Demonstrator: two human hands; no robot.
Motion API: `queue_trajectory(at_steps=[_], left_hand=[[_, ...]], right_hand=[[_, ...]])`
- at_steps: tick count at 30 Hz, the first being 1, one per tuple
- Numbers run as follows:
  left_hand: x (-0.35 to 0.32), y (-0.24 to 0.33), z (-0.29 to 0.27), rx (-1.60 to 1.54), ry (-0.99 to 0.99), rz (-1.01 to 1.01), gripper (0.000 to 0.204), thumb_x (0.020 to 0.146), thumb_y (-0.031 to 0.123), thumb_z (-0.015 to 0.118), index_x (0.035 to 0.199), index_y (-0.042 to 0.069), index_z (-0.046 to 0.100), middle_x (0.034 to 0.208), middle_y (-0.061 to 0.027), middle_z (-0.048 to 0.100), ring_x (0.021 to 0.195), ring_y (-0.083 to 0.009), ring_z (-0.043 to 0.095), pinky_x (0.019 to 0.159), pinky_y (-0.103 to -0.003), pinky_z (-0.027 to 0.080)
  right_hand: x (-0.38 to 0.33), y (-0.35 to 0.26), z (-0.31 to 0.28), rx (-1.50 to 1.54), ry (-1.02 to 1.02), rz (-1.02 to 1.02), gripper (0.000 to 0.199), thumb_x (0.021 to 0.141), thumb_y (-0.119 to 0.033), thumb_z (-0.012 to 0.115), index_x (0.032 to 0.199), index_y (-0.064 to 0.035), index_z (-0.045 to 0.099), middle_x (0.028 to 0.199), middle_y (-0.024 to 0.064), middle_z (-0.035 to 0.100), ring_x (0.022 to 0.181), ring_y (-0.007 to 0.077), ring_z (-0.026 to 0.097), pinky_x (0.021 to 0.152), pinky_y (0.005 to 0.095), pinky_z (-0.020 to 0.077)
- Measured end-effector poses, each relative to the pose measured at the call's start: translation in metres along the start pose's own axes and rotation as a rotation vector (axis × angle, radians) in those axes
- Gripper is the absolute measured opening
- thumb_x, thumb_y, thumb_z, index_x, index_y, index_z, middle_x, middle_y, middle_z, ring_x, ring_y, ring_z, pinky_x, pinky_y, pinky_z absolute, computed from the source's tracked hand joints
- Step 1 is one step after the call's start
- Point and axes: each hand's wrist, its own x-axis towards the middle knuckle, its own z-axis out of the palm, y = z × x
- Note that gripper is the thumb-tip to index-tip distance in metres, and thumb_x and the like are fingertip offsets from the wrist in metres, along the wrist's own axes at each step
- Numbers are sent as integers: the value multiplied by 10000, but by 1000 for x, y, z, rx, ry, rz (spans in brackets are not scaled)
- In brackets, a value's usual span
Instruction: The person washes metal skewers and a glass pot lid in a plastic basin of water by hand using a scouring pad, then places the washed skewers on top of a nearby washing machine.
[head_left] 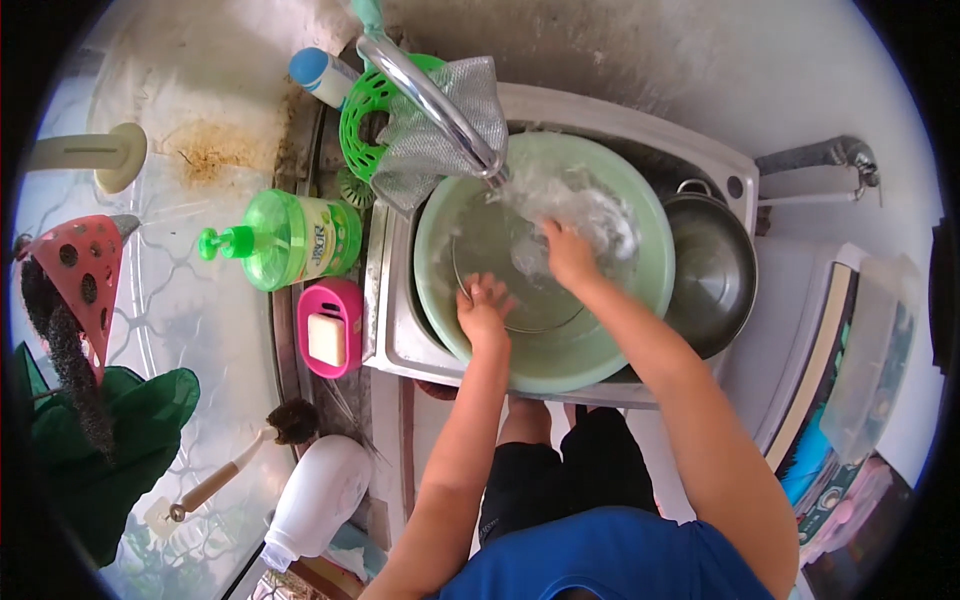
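Well inside the basin (640, 300) rim, both hands (525, 285)

A green pump bottle (290, 240) lies beside a pink soap dish (331, 327), with a metal pot (712, 272) at right.

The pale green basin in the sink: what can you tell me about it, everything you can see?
The pale green round plastic basin sits in the steel sink, nearly filling it. It looks like smooth plastic, wide and shallow, upright, holding water. A curved metal tap pours water into its far side, splashing white. Both hands are inside it: the left hand near the front, the right hand by the splash. A dark metal pot sits against its right rim.
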Motion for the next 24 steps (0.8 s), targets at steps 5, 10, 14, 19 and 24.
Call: queue_trajectory(at_steps=[5,10,14,19,24], left_hand=[[-3,9,-6,70,32,-125,354,1017,305,303,1269,84,419,1133,-91,568,967,-229,591,727,-392,512],[5,-3,-9,39,25,8,395,1009,362,312,1276,103,444,1126,-97,568,888,-193,578,691,-306,487],[11,0,-23,87,81,-165,444,1008,419,245,1301,128,407,1171,-122,559,990,-228,565,668,-330,477],[7,5,-17,-104,17,-257,556,980,522,231,1361,141,368,1292,-118,505,1131,-289,528,795,-461,498],[8,4,-14,-136,18,-331,614,971,550,181,1335,108,402,1322,-107,476,1146,-338,504,881,-544,442]], right_hand=[[-92,-42,32,-82,95,-269,602,765,-8,575,1327,-197,471,1421,176,311,1202,421,412,989,491,371],[-12,-80,30,48,164,-621,571,799,-5,580,1330,-177,460,1462,170,272,1296,395,333,1057,440,340],[11,-66,-15,-340,6,-180,571,840,-132,561,1369,-278,402,1429,130,354,1143,349,490,926,433,429],[-57,-37,0,-412,106,-38,537,828,-76,545,1329,-248,455,1459,112,282,1249,391,386,980,630,313],[-72,-64,32,11,-45,-568,505,850,-89,570,1321,-240,466,1475,120,271,1298,398,332,1036,524,326]])
